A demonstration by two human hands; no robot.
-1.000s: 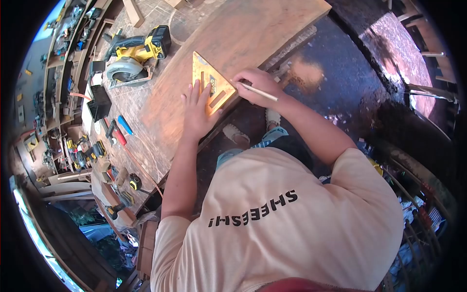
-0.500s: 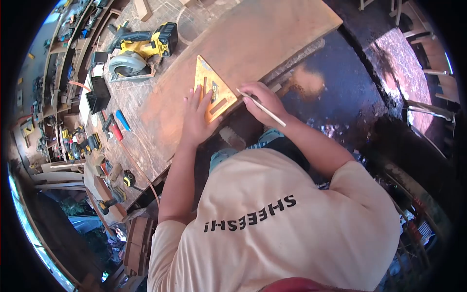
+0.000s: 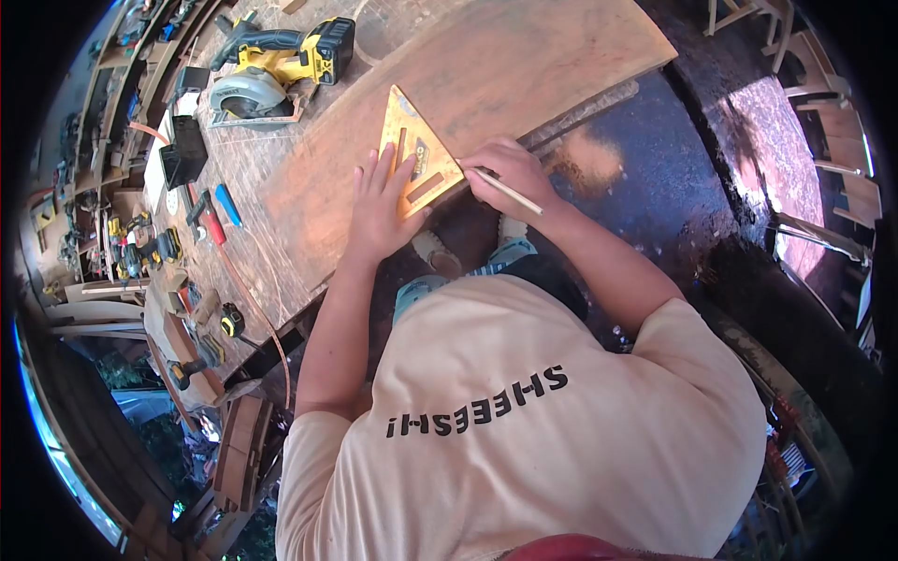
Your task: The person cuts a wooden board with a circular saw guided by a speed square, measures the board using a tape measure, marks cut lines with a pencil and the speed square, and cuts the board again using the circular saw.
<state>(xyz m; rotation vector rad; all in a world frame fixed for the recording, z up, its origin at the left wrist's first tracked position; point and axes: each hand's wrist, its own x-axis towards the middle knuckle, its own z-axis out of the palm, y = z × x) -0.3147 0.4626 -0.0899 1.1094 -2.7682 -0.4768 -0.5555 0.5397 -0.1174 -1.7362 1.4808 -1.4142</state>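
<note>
A yellow triangular square (image 3: 418, 154) lies on a wide wooden board (image 3: 524, 56), close to the board's near edge. My left hand (image 3: 379, 210) rests on the square's left side and the board, fingers spread. At the square's right corner, my right hand (image 3: 510, 178) pinches a light wooden pencil (image 3: 508, 191), its back end pointing down and to the right. The pencil's tip is near the board's edge and too small to make out clearly.
A yellow and black circular saw (image 3: 271, 75) stands on the workbench (image 3: 253, 187) beyond my left hand. A black box (image 3: 183, 151), a blue tool (image 3: 227, 205), a red-handled tool (image 3: 213, 224) and a tape measure (image 3: 232, 320) lie to the left.
The pencil and my right hand have come back against the square's right corner after sitting slightly apart from it. The camera view has shifted a little; my left hand stays on the square.
</note>
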